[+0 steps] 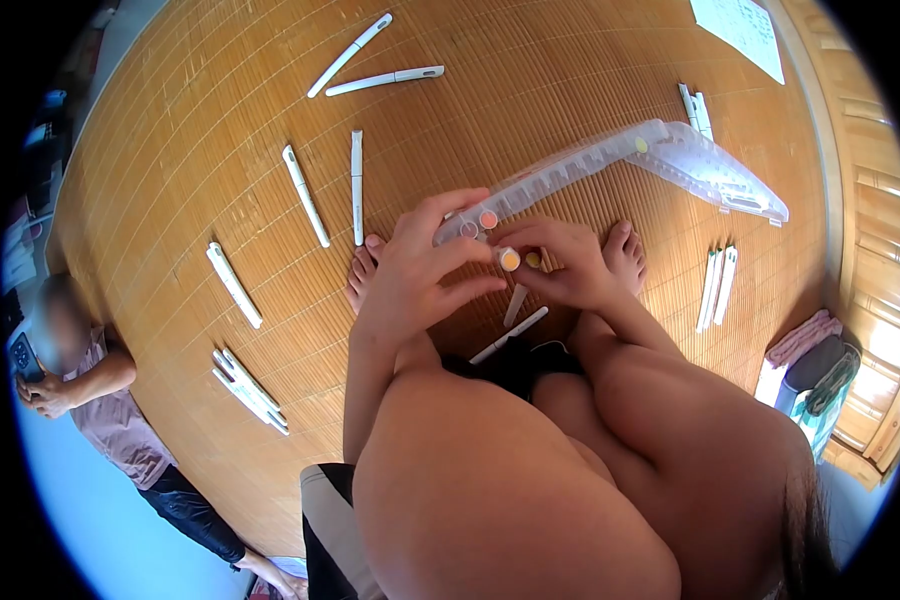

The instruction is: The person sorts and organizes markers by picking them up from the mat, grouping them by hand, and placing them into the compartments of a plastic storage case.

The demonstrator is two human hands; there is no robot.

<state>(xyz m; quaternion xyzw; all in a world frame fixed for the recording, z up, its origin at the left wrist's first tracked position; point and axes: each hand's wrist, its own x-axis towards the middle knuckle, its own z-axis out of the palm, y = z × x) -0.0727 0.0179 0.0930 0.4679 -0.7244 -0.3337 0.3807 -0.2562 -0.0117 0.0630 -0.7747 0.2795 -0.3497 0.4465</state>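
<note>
A white marker with a yellow-orange end [510, 260] sits between the thumb and forefinger of my left hand [425, 265]. Other fingers of that hand reach behind the near end of a clear plastic marker case [560, 178]. My right hand [570, 262] is closed on another marker, whose end is dark yellow [533, 260]; the two ends are close together. Inside the case, a marker with a coral end [489, 219] shows near my left fingers. The case lies opened out, its lid [720, 170] to the right. Beneath my hands is a loose white marker [510, 334].
White markers lie on the bamboo mat [520, 60]: a pair [385, 80] at the top, several on the left, a bundle [250, 390] lower left, a group [717, 287] at right. A paper sheet [740, 35] is upper right. Another person [120, 400] holds a phone at far left.
</note>
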